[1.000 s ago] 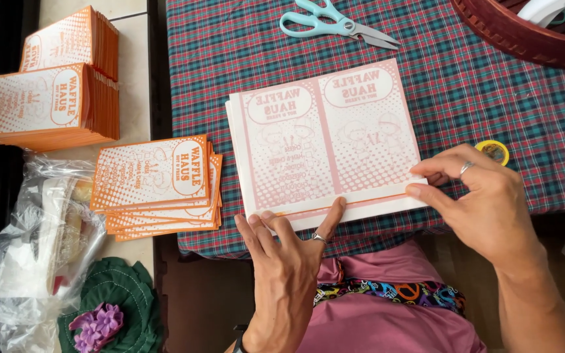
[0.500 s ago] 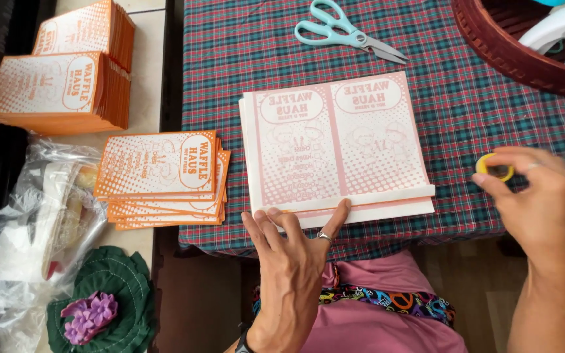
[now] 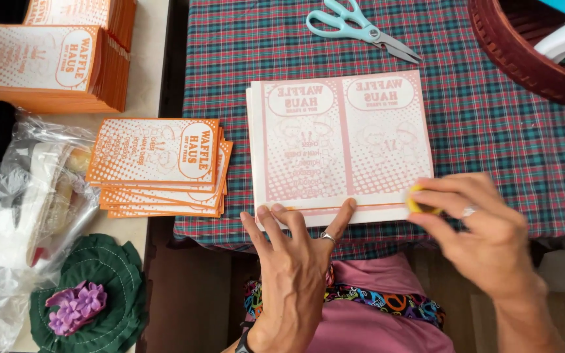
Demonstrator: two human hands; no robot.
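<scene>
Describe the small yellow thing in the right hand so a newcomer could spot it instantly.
Start at the plaid tablecloth and find the pale pink printed sheet stack at its near edge. At that stack's lower right corner, the right hand pinches a small yellow ring, the only bright yellow, round item among flat paper.

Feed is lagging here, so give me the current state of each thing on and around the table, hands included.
Printed sheets: stacked flat on the cloth.
Left hand: fingertips pressing the stack's near edge.
Right hand: pinching a small yellow tape roll at the stack's corner.
Scissors: shut, lying untouched.
Orange bags: folded flat, piled.
</scene>
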